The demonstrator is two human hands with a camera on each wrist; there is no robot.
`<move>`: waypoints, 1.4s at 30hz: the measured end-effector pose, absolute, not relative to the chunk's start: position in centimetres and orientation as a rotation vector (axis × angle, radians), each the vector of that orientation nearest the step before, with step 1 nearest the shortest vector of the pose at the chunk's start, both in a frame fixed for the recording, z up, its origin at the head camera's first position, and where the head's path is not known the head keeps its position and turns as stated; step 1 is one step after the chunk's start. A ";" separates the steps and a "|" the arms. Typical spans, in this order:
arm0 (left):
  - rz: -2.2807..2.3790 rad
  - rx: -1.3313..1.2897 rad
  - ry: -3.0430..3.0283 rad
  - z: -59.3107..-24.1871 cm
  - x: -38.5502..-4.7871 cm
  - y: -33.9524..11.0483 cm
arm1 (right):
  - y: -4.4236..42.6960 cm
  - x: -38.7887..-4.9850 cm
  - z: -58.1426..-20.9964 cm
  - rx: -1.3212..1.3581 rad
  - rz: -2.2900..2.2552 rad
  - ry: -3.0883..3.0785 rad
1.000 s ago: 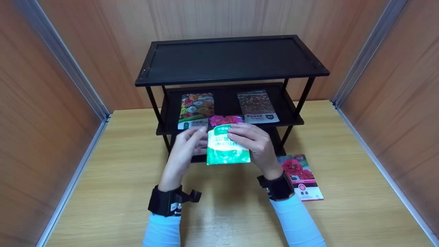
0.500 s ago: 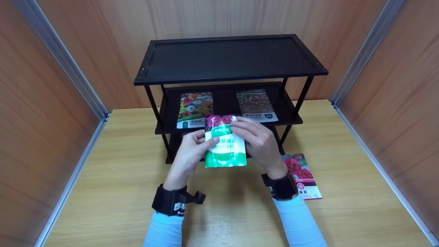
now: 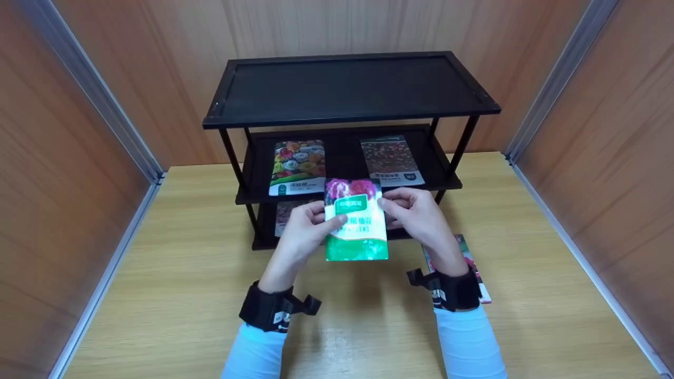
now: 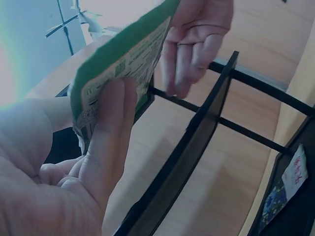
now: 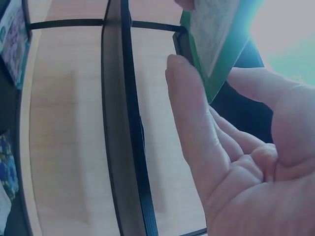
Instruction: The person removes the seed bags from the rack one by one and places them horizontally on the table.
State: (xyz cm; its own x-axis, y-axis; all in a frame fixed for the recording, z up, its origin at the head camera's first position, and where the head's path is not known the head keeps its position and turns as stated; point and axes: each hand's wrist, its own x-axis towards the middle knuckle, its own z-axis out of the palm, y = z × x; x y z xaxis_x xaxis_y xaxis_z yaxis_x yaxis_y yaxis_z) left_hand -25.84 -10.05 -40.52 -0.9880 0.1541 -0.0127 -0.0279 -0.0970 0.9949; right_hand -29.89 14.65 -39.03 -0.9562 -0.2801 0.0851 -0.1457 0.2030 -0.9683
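Observation:
A green and white seed packet (image 3: pixel 358 231) with pink flowers at its top is held upright in front of the shelf rack. My left hand (image 3: pixel 305 231) grips its left side, thumb on the printed front and fingers behind; the left wrist view shows those fingers flat against the packet's back (image 4: pixel 123 64). At the right edge my right hand (image 3: pixel 418 216) pinches the packet between thumb and forefinger. In the right wrist view the packet's green corner (image 5: pixel 216 78) lies between that thumb and forefinger, the other fingers loosely bent.
A black three-tier rack (image 3: pixel 347 89) stands at the back. On its middle shelf lie a colourful flower packet (image 3: pixel 298 163) and a brownish packet (image 3: pixel 392 158). Another packet (image 3: pixel 284 216) shows on the lower shelf. A pink-flower packet (image 3: pixel 476 271) lies on the table, partly hidden by my right forearm.
My left hand has moved onto the packet's left side and taken hold. My right hand has shifted from the packet's front top to its right edge. The packet's flower top now shows fully.

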 end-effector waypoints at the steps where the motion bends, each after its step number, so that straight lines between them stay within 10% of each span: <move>1: 2.224 0.149 2.029 -40.6 -25.9 -9.8 | 14.7 -29.9 -39.0 -0.405 -1.864 2.350; 42: 1.879 0.085 2.182 -53.3 -29.0 -1.2 | 21.9 -36.0 -48.0 0.196 -1.311 2.318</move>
State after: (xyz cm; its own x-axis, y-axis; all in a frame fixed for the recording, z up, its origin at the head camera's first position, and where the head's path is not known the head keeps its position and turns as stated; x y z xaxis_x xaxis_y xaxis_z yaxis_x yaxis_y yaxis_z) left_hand -28.99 -1.22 -53.26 -0.9644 0.2124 -0.1577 -0.1244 0.1620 0.9789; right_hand -36.03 21.91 -48.00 -0.8808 -0.1023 -0.4622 0.3435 0.5338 -0.7727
